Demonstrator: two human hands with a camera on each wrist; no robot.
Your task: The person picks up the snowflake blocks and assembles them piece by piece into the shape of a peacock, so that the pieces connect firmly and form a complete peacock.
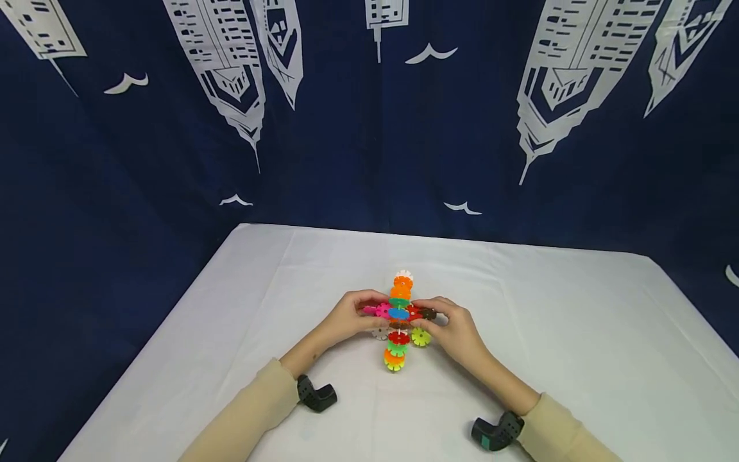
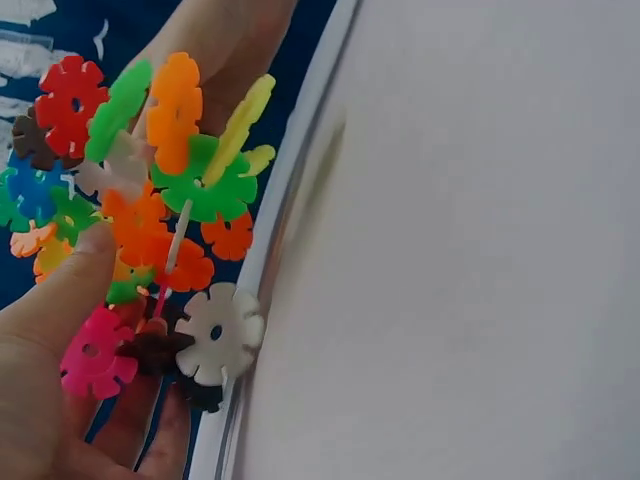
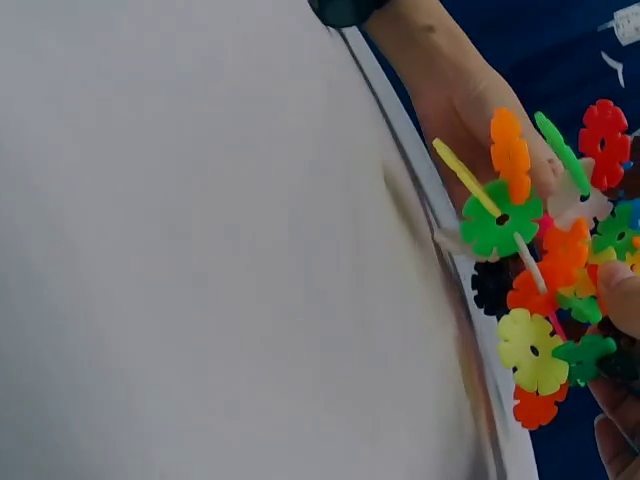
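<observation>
A model built of interlocking plastic snowflake discs (image 1: 399, 314) is held between both hands above the table, its arms spreading in a cross. My left hand (image 1: 352, 316) grips its left side by the pink discs (image 1: 382, 310), thumb in front. My right hand (image 1: 460, 328) pinches the right side near a red and a dark brown disc (image 1: 428, 314). A white disc (image 2: 220, 333) juts out below, close to the left fingers. Toward the right hand, a pale yellow disc (image 3: 533, 351) hangs from the model beside a green one (image 3: 586, 358). Orange and green discs fill its middle.
A white cloth covers the table (image 1: 277, 398). Behind it hangs a dark blue curtain (image 1: 369, 147) printed with white buildings and birds. Black wrist cameras sit on the left wrist (image 1: 316, 394) and the right wrist (image 1: 498, 431), below beige sleeves (image 1: 254, 404).
</observation>
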